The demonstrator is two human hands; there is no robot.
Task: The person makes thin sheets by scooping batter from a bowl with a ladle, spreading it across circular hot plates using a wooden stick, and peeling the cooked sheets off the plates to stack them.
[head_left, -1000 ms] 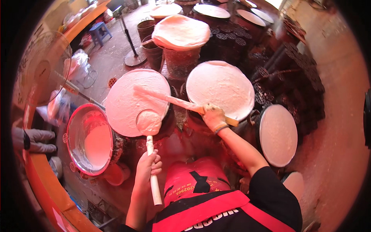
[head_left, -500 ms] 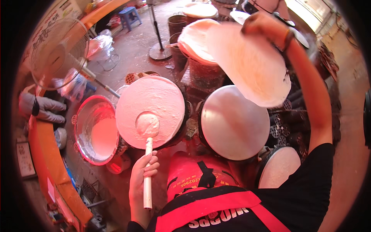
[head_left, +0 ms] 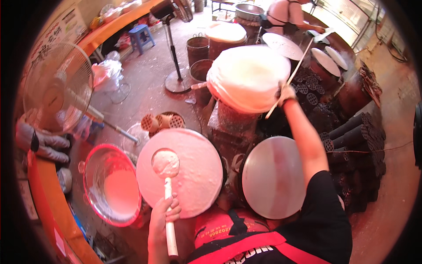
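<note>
Black briquettes [head_left: 311, 98] flank a sheet stack [head_left: 250, 72] where right fingers [head_left: 286, 92] seemingly close round a stick [head_left: 301, 60], left fingers [head_left: 174, 209] wrapping a ladle [head_left: 168, 189].

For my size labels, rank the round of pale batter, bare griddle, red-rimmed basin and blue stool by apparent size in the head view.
1. Round of pale batter
2. Bare griddle and red-rimmed basin: too alike to rank
3. Blue stool

Worn on the head, the left one of two side-by-side fisheye cameras looks down and forward: the wearer's red apron strap [head_left: 263, 240] is very near at five o'clock, the blue stool [head_left: 140, 37] farther off at eleven.
</note>
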